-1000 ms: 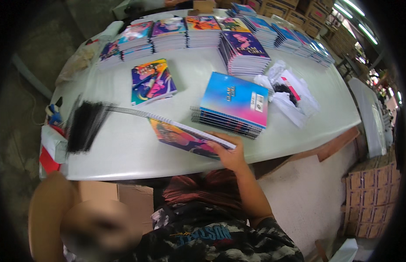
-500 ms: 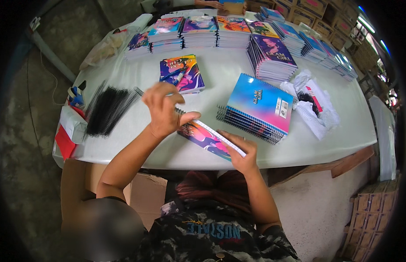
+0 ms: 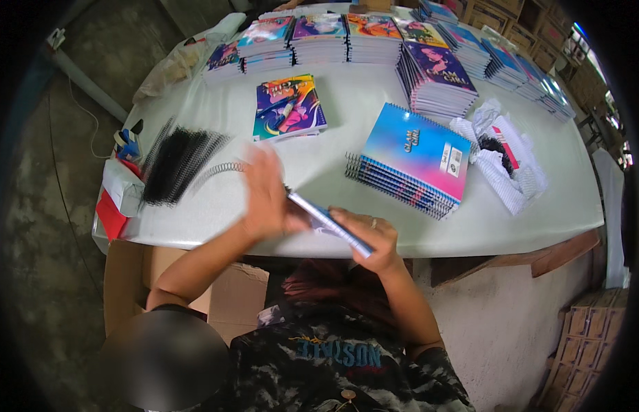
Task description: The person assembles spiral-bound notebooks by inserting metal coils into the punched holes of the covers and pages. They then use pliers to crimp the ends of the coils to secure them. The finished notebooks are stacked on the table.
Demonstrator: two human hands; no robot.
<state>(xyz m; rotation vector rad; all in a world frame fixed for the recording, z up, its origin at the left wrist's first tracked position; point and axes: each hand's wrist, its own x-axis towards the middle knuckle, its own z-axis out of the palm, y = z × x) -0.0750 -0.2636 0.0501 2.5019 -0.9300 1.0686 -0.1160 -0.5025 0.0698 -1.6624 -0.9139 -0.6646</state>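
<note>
Above the near edge of the table, my right hand [image 3: 374,239] grips a notebook [image 3: 333,223] by its lower right end. It is tilted, with the pale page edge facing up and a short bit of dark coil at its upper left corner. My left hand [image 3: 264,196] is beside that corner, smeared by motion, so its fingers are unclear. A thin black binding coil [image 3: 226,167] curves out leftward from behind the left hand; I cannot tell whether the hand holds it. Left of it lies a bundle of black binding coils [image 3: 178,165].
A pile of coil-bound blue-pink notebooks [image 3: 419,147] sits to the right, beside crumpled white wrapping [image 3: 505,154]. Ahead lies a small notebook pile [image 3: 288,110] with a pen [image 3: 286,113] on top. Notebook stacks [image 3: 439,75] line the far side. A tape dispenser [image 3: 127,143] stands at left.
My left hand has shifted and is now blurred, with a curved coil showing beside it. The notebook has turned, so its colourful cover is mostly out of sight. My right hand still grips it.
</note>
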